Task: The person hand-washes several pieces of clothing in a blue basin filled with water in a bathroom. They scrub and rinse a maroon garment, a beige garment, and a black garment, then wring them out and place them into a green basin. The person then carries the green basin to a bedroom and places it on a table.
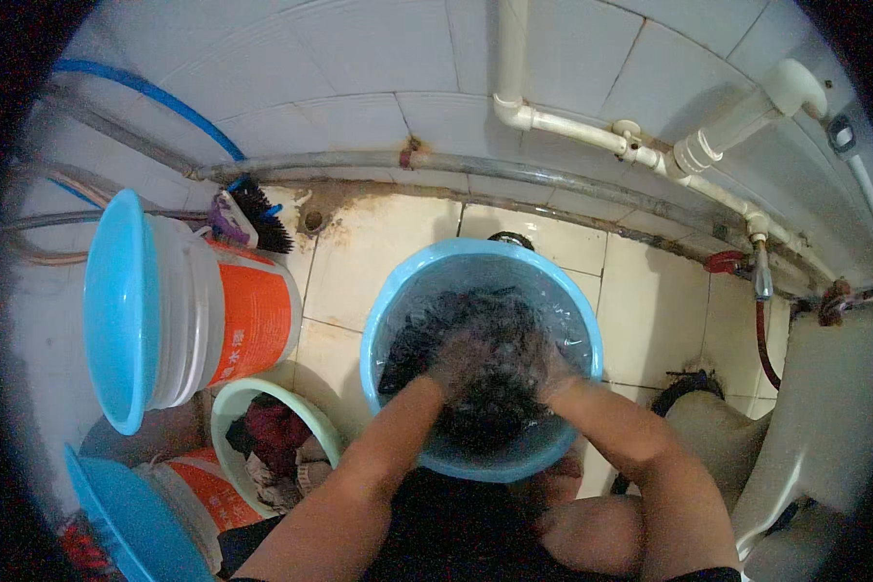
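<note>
A light blue basin (599,361) of water sits on the floor in front of me. Dark, nearly black cloth (480,315) is bunched up in the water, and its kind cannot be made out. My left hand (462,355) reaches into the water at the left of the cloth and touches it. Opposite, my right hand (551,369) is in the water against the cloth's right side. Water, blur and the dark cloth hide the fingers of both hands, so their grip does not show.
Left of the basin stand a pale green tub (331,430) of clothes and a white-and-orange bucket (257,310) topped by a blue basin (121,310). Brushes (262,218) lie by the wall. A white pipe (577,131) and a red hose (766,344) are at the right.
</note>
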{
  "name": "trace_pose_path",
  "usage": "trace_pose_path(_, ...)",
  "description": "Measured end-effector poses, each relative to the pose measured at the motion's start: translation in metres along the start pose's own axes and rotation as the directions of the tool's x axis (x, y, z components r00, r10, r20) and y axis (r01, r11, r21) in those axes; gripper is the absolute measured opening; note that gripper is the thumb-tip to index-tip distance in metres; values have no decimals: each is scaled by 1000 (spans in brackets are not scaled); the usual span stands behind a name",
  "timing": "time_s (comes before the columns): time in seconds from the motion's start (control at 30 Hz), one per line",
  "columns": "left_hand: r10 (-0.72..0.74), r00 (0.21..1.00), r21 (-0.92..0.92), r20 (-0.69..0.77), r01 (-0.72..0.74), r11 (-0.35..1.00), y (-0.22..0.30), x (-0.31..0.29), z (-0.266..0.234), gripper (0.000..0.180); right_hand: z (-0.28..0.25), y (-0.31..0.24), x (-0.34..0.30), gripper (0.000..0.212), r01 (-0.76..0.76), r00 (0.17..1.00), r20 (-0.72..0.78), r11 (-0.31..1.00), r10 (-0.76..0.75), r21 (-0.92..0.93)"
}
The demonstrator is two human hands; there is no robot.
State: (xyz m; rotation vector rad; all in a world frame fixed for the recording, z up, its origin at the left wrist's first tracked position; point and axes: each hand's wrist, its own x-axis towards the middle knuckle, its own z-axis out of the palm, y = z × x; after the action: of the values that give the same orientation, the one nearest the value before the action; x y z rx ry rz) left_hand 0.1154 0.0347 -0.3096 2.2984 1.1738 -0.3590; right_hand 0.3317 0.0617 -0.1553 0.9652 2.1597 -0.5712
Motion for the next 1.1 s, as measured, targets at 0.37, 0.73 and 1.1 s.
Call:
trace_pose_path(0.37, -524, 724, -574, -449, 216, 790, 69, -117, -248, 33, -98, 40, -86, 32, 298, 832, -245, -30, 497, 954)
trace_pose_path(0.73, -620, 454, -696, -640, -683, 219, 193, -273, -511, 31, -241, 4, -335, 51, 912, 375, -734, -83, 567, 402)
trace_pose_path(1.1, -456, 498, -630, -737, -751, 198, 168, -255, -463, 32, -220, -12, -292, 49, 749, 142, -860, 514, 490, 417)
